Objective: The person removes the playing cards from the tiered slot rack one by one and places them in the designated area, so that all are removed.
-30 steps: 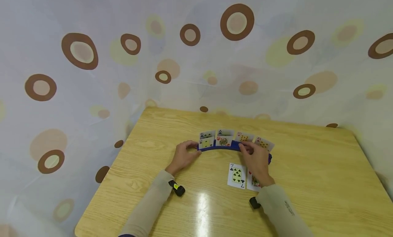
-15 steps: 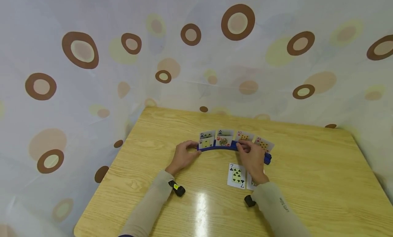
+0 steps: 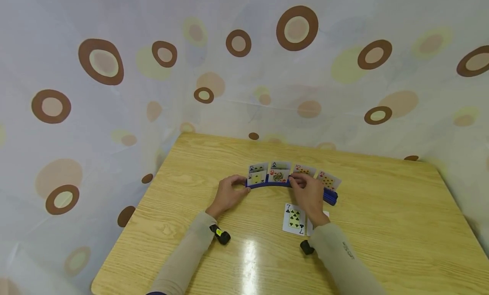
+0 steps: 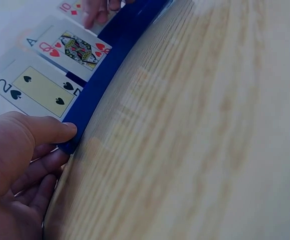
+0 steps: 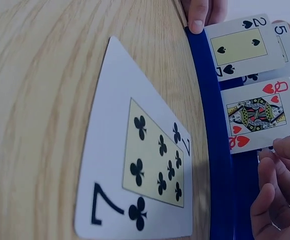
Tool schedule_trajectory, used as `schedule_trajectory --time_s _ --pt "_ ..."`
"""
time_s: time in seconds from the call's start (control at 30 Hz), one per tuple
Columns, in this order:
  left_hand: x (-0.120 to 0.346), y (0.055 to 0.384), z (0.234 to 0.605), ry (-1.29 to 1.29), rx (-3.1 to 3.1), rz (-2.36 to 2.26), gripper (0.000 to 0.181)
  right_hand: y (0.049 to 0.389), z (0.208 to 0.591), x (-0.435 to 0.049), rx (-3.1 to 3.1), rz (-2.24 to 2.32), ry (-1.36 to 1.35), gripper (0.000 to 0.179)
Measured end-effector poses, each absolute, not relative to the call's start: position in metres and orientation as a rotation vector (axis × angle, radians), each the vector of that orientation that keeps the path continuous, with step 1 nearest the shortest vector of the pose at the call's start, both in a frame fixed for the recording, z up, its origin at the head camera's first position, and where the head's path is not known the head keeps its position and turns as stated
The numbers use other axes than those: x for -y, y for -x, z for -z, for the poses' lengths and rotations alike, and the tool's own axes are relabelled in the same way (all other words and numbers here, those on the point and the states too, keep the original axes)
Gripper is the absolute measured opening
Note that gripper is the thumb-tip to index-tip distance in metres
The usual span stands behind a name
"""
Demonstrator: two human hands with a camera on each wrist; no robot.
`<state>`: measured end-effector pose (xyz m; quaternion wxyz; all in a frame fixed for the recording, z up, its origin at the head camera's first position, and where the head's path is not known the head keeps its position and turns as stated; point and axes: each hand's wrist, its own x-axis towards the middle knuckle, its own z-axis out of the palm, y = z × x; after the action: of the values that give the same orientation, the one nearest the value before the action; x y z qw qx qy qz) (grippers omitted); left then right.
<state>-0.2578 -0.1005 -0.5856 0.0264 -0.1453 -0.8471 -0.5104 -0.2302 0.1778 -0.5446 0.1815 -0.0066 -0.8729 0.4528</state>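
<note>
A curved blue card holder (image 3: 272, 184) carries playing cards standing in two rows. My left hand (image 3: 228, 194) grips its left end, with the thumb in front, beside the two of spades (image 4: 43, 92). My right hand (image 3: 308, 195) is at the queen of hearts (image 5: 257, 116), its curled fingertips touching that card's right edge. Whether they pinch the card cannot be made out. Behind stand a five (image 3: 257, 166), an ace (image 3: 280, 164), a ten of diamonds (image 3: 303, 169) and another red diamond card (image 3: 328, 180); my right hand partly covers the ten.
A seven of clubs (image 3: 294, 219) lies face up in front of the holder. Beside it, another card (image 3: 310, 228) is mostly under my right wrist. The wooden table (image 3: 183, 252) meets a patterned curtain (image 3: 259, 74) at the back and left.
My right hand has slid left along the holder, from below the ten to the queen's right edge. More of the holder's right end shows. My left hand has stayed put.
</note>
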Motion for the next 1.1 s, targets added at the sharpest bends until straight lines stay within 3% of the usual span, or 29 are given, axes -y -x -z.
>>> schedule_trajectory --time_s 1.1 --pt "0.1019 0.2587 0.5878 0.454 2.602 1.608 0.029 0.2252 0.5394 -0.1765 2.531 -1.281 -0.056 0.012"
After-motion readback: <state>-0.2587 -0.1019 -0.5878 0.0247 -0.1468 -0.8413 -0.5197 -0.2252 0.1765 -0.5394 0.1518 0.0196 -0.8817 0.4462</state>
